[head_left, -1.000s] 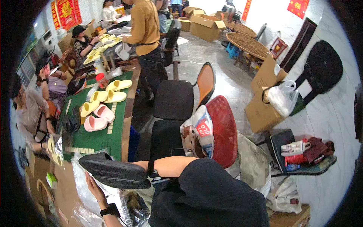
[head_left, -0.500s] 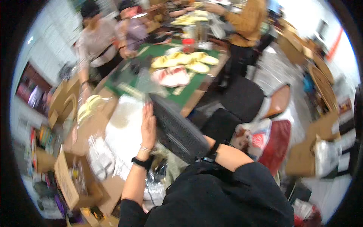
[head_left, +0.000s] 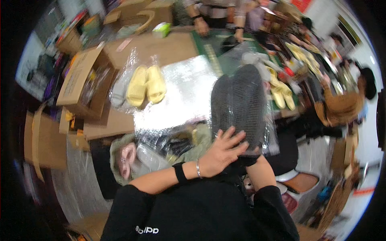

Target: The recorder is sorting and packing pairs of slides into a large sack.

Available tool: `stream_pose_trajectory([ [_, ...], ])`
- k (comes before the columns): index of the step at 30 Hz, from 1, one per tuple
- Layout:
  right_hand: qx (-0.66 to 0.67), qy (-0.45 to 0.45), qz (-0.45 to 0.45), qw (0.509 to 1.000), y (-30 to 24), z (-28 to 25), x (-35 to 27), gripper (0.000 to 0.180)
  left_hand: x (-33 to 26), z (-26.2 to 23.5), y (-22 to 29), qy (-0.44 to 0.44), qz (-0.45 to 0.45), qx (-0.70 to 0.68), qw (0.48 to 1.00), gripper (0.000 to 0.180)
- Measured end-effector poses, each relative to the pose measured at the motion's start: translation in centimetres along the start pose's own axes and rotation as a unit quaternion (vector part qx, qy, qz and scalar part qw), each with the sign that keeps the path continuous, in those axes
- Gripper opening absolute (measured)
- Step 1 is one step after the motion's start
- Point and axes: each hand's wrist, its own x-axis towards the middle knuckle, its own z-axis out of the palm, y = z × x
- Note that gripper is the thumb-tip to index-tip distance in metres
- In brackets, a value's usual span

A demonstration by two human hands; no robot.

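A pair of black slippers (head_left: 239, 104), textured with fine ridges, stands before me with clear plastic film (head_left: 271, 136) around its right and lower edges. My right hand (head_left: 254, 156) grips the pair at its lower end, most of its fingers hidden behind. Spread fingers of my left hand (head_left: 226, 152) lie against the lower left of the slippers. To the left, a pair of yellow slippers (head_left: 146, 86) lies in clear plastic beside a grey slipper (head_left: 119, 92), also wrapped. A stack of shiny clear plastic bags (head_left: 185, 88) covers the table's middle.
An open cardboard box (head_left: 82, 80) stands at the left. Below the table edge sits a greenish bag (head_left: 120, 170) holding pink and grey slippers. Across the green mat, another person's hands (head_left: 201, 26) work. More yellow slippers (head_left: 281, 94) lie at right.
My view has swung left toward the box and plastic bags. The slippers have turned more upright, and my left hand has moved from their side to their lower end. Clear plastic now shows around them.
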Motion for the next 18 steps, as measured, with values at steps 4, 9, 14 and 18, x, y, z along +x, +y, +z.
stream_pose_trajectory([
  [4, -0.085, -0.118, 0.130, 0.981, 3.4, -2.6, -7.2, 0.047, -5.2, 0.2, 0.6, 0.049, -0.020, -0.077, 0.996, 0.044],
  [9, -0.206, -0.216, 0.215, 0.930, 5.4, -4.5, 1.8, 0.046, -14.7, -0.6, -5.0, 0.066, -0.155, 0.009, 0.986, 0.062],
  [14, -0.336, -0.302, 0.248, 0.857, 8.6, -4.2, 5.4, 0.045, -30.8, 6.8, -10.3, 0.041, -0.536, -0.041, 0.842, 0.078],
  [18, -0.438, -0.339, 0.242, 0.797, 12.8, -1.6, 7.7, 0.044, -30.6, 9.9, -10.6, -0.125, -0.573, 0.050, 0.808, 0.066],
])
